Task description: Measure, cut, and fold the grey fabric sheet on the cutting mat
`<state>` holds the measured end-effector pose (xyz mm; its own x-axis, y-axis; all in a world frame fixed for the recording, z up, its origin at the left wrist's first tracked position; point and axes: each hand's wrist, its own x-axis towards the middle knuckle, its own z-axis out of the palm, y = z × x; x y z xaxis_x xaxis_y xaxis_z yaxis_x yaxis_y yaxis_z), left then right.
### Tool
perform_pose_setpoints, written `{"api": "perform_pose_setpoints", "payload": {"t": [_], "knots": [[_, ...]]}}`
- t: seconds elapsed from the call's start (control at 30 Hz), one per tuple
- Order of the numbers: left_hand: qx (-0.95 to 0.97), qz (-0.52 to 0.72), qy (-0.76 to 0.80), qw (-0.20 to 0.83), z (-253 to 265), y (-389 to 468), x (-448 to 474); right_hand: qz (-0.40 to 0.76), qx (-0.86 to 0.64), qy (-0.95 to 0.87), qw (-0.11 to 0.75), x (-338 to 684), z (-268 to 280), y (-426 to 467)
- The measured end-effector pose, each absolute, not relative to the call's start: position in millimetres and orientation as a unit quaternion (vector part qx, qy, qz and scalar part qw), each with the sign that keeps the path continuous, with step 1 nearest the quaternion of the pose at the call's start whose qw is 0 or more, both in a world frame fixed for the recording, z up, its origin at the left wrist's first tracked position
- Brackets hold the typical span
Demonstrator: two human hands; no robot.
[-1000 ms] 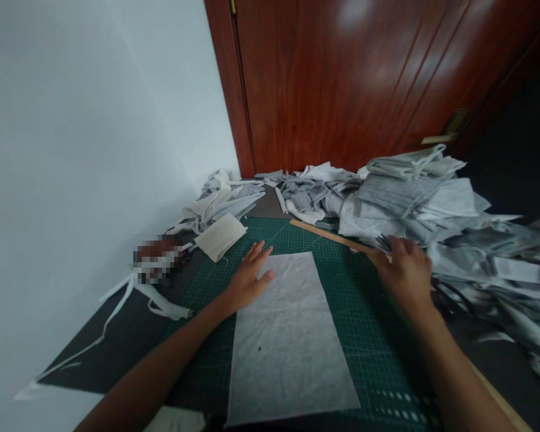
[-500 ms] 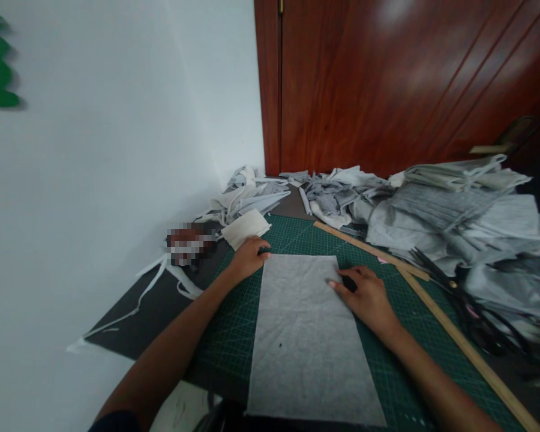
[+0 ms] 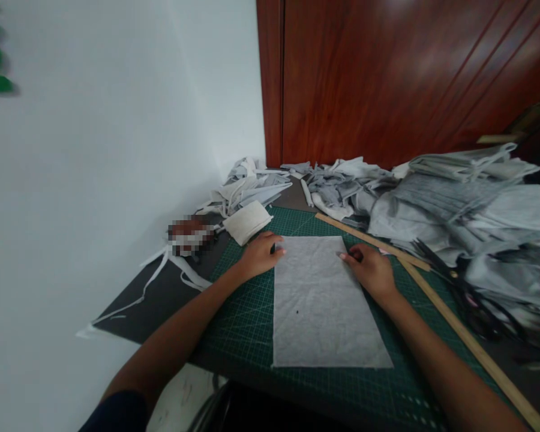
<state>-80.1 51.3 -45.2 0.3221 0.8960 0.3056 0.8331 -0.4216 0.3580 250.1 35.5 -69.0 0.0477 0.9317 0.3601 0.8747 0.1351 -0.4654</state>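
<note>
A light grey piece of fabric [image 3: 321,306] lies flat on the green cutting mat [image 3: 240,327], with a small dark spot left of its middle. At its far left corner, my left hand [image 3: 261,253] has thumb and fingers closed on the side edge. My right hand [image 3: 372,271] pinches the opposite edge near the far right corner, its fingers curled. Just beyond my left hand sits a folded cream cloth [image 3: 248,222].
Wooden rulers [image 3: 463,336] lie on the right, beside black scissors [image 3: 470,294]. Grey cloth scraps [image 3: 337,186] and stacked folded fabric [image 3: 459,198] line the back and right. A white wall [image 3: 117,150] bounds the left; a reddish wooden door [image 3: 369,84] stands behind.
The fabric has slid away from the table's near edge and slightly right, its near end now on the mat. My right hand has gone from loosely spread to pinching the edge.
</note>
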Motion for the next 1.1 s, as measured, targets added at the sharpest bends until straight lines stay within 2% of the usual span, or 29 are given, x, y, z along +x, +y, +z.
{"api": "perform_pose_setpoints", "payload": {"t": [0.2,0.3,0.37,0.43,0.53,0.77,0.97,1.1], "knots": [[0.862,0.199,0.464,0.051,-52,50,-78,0.035,-0.605,-0.722,0.335,245,-55,14],[0.858,0.202,0.469,0.048,-54,50,-77,0.118,-0.495,-0.788,0.347,218,-51,-15],[0.858,0.200,0.470,0.049,-54,50,-75,0.256,-0.359,-0.815,0.376,194,-52,-35],[0.858,0.197,0.472,0.052,-53,48,-74,0.277,-0.296,-0.847,0.344,174,-53,-51],[0.854,0.191,0.480,0.061,-51,47,-73,0.235,-0.298,-0.871,0.311,160,-55,-62],[0.847,0.209,0.481,0.089,-53,49,-72,0.209,-0.325,-0.874,0.294,163,-62,-66],[0.850,0.223,0.469,0.085,-58,52,-73,0.275,-0.379,-0.815,0.341,170,-63,-63],[0.849,0.228,0.459,0.128,-56,56,-77,0.296,-0.422,-0.775,0.365,174,-45,-47]]}}
